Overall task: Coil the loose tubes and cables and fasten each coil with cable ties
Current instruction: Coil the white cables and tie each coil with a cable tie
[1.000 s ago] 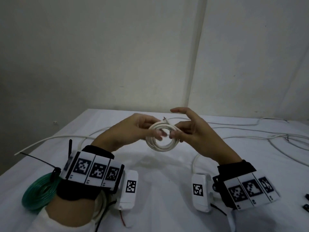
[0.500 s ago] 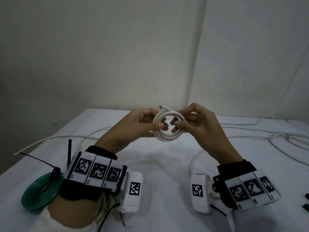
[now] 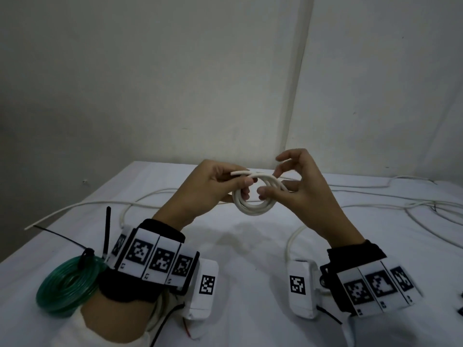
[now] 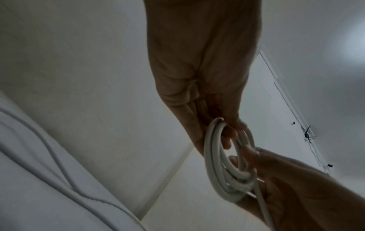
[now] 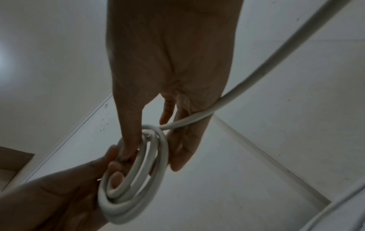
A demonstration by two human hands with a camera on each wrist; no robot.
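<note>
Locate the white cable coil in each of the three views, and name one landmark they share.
Head: white cable coil at centre, held above the table between both hands.
Left wrist: lower right of centre, below the left hand.
Right wrist: lower left of centre, below the right hand.
Shared landmark: the left hand's fingertips hooked through the coil.

The left hand (image 4: 199, 65) pinches the top of a small coil of smooth white cable (image 4: 223, 168). The right hand (image 4: 308, 192) grips its lower side. Loose white cables (image 4: 49, 150) lie on the white-covered table (image 4: 29, 195).

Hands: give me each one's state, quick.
Left hand: gripping the white cable coil.
Right hand: pinching the same coil, upper fingers spread.
</note>
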